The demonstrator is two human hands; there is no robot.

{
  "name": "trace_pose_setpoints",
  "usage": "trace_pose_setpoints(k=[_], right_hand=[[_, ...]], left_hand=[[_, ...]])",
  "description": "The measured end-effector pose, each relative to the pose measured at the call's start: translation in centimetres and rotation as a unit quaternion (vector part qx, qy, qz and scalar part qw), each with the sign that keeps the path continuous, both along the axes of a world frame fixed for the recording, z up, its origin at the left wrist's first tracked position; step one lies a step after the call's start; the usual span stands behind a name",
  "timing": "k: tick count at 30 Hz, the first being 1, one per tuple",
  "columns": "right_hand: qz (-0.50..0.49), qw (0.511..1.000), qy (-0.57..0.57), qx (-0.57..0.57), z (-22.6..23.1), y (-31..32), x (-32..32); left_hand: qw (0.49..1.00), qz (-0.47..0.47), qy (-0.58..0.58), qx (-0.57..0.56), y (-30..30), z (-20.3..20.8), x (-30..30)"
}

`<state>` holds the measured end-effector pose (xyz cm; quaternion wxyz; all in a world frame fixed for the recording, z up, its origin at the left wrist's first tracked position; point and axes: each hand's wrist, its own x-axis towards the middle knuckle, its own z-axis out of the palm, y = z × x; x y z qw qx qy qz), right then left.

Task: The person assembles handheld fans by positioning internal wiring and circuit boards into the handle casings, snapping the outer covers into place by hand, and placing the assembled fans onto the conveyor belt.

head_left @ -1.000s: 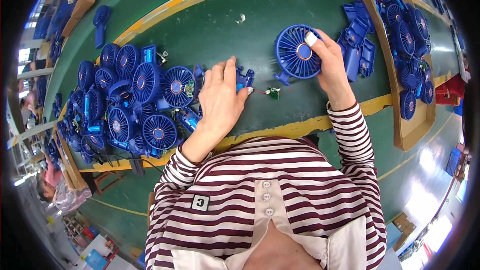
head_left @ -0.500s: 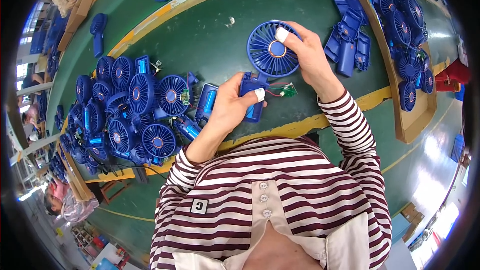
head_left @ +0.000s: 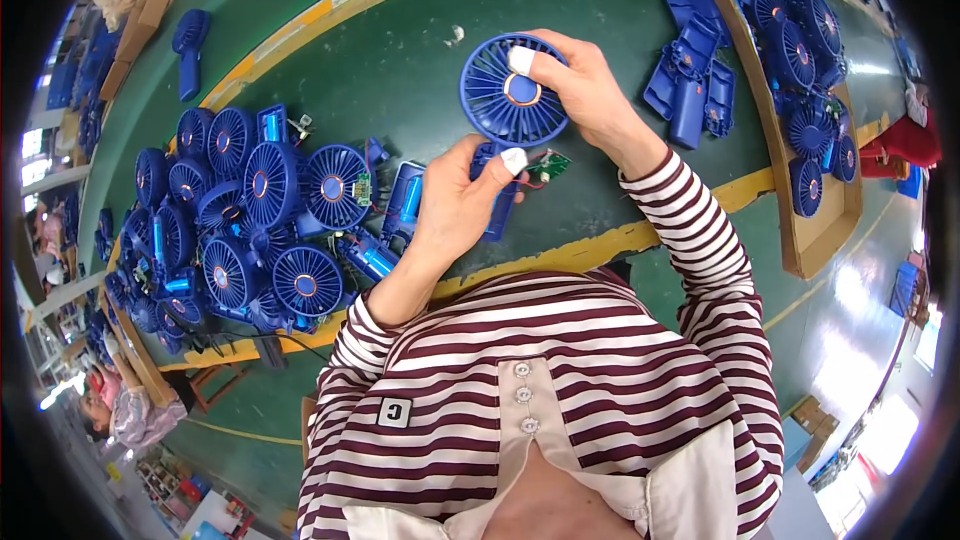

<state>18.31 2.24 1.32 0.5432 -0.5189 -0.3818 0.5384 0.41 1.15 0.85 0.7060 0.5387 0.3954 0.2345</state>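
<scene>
A blue handheld fan (head_left: 487,118) is held between my two hands over the green table. My right hand (head_left: 585,90) grips the round fan head from its right side, with the thumb, its tip wrapped in white, pressed on the grille. My left hand (head_left: 462,202) is closed round the handle part below the head, its white-wrapped thumb lying across the front. A small green circuit board (head_left: 548,168) sticks out beside the handle, next to that thumb. Fingers behind the fan are mostly hidden.
Left of my hands lies a heap of blue fans (head_left: 245,205) with exposed blue batteries and boards. Empty blue housing shells (head_left: 693,80) lie to the right, beside a cardboard tray (head_left: 805,258) holding more fans. A lone fan (head_left: 190,52) lies at the far left.
The fan has shifted left in both hands, and its head sits closer to my left hand. The circuit board has moved in nearer the handle.
</scene>
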Motion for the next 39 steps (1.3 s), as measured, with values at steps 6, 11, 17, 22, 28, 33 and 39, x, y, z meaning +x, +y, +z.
trace_pose_setpoints(k=[6, 11, 17, 22, 28, 33, 39], right_hand=[[0.012, 0.997, -0.072, 0.031, 0.5, 0.5, 0.3], [-0.119, 0.895, -0.370, 0.219, -0.7, -2.7, 1.6], [-0.111, 0.740, -0.566, 0.346, -2.4, -6.1, 0.2], [-0.089, 0.709, -0.572, 0.402, 0.0, -5.4, -1.4], [0.077, 0.714, -0.552, 0.424, 2.5, -4.1, -1.9], [0.305, 0.741, -0.499, 0.329, 4.7, -2.9, -1.7], [0.306, 0.792, -0.433, 0.302, 4.0, -2.5, -2.0]], left_hand=[[0.998, 0.030, -0.006, -0.054, 0.1, 1.1, -0.1], [0.979, 0.080, -0.084, -0.171, 1.2, 1.3, -0.9], [0.967, 0.060, -0.128, -0.213, 1.5, 1.5, -0.5], [0.968, 0.068, -0.069, -0.230, 1.4, 1.1, 0.0], [0.965, 0.020, -0.040, -0.259, 0.5, 1.1, 0.6], [0.952, -0.067, -0.101, -0.280, 0.5, -0.9, -0.2], [0.943, -0.103, -0.103, -0.298, 0.6, -0.5, -0.4]])
